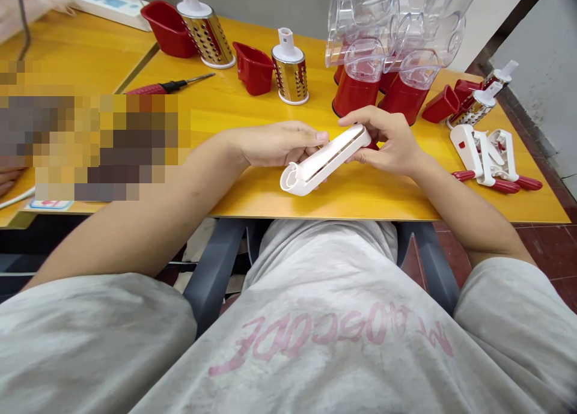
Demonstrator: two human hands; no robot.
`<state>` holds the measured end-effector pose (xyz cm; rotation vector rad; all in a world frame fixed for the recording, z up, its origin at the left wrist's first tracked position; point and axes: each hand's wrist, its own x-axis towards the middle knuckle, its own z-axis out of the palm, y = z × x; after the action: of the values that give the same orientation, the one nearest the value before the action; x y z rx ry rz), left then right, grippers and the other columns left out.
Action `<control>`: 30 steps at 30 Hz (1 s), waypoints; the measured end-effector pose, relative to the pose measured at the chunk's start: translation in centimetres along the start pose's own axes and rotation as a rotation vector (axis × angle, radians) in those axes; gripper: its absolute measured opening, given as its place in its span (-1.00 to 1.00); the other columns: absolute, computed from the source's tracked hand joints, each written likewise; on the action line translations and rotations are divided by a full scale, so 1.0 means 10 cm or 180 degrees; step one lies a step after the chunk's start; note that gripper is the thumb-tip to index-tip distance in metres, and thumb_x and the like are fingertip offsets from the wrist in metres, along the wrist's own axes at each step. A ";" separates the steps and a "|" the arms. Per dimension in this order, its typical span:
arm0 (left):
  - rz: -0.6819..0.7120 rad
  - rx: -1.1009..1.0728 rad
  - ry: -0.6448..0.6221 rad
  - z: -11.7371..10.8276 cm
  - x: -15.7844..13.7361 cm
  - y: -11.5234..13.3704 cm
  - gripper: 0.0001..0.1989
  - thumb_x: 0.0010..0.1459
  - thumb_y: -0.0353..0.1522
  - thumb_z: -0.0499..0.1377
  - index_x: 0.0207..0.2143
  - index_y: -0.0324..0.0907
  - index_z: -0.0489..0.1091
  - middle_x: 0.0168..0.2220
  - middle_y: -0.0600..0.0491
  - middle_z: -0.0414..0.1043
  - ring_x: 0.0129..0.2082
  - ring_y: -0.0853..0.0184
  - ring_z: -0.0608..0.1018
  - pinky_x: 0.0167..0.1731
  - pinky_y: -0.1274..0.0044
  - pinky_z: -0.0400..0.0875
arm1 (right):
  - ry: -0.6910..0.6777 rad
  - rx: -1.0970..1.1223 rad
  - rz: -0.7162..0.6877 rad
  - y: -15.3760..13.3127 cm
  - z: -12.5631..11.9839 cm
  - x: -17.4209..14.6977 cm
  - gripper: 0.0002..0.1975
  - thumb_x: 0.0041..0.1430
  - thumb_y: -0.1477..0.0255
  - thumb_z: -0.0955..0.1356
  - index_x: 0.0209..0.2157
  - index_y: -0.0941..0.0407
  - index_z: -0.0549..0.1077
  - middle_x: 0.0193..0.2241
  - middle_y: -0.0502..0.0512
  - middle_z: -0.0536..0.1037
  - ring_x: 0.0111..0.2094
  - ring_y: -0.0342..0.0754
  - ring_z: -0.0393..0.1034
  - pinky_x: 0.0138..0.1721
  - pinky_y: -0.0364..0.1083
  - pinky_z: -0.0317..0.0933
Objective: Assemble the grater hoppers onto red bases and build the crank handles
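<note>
A long white plastic part (331,155) with a slot along its side and a rounded, hollow near end is held tilted just above the table's front. My left hand (288,142) grips it from the left, thumb along its upper edge and the other fingers hidden underneath. At the far end, my right hand (387,140) has thumb and fingers closed about it. A bit of red shows beside the right fingers; what it belongs to is unclear. Behind the hands stand red bases (356,95) topped with clear plastic housings (365,59).
Drum graters (291,74) and red hoppers (255,68) line the back of the yellow table (270,203). A screwdriver (166,88) lies at left, near a blurred-out area. White crank-like parts with red handles (482,155) lie at right.
</note>
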<state>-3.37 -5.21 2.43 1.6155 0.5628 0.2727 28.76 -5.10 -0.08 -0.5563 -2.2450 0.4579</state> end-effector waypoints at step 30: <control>0.0354 -0.0336 -0.0320 0.19 0.01 0.07 -0.34 0.38 0.23 0.67 0.04 -0.11 0.71 -0.25 -0.16 0.83 -0.12 -0.17 0.97 0.01 0.18 0.94 | 0.0005 -0.0301 -0.0037 -0.02 -0.02 0.01 -0.09 0.49 -0.43 0.56 0.41 0.04 0.72 0.23 0.30 0.84 0.17 0.20 0.76 0.38 0.22 0.73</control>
<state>-2.20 -6.82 2.88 1.5511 0.3764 0.2971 28.77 -5.15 0.21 -0.5915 -2.2761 0.3467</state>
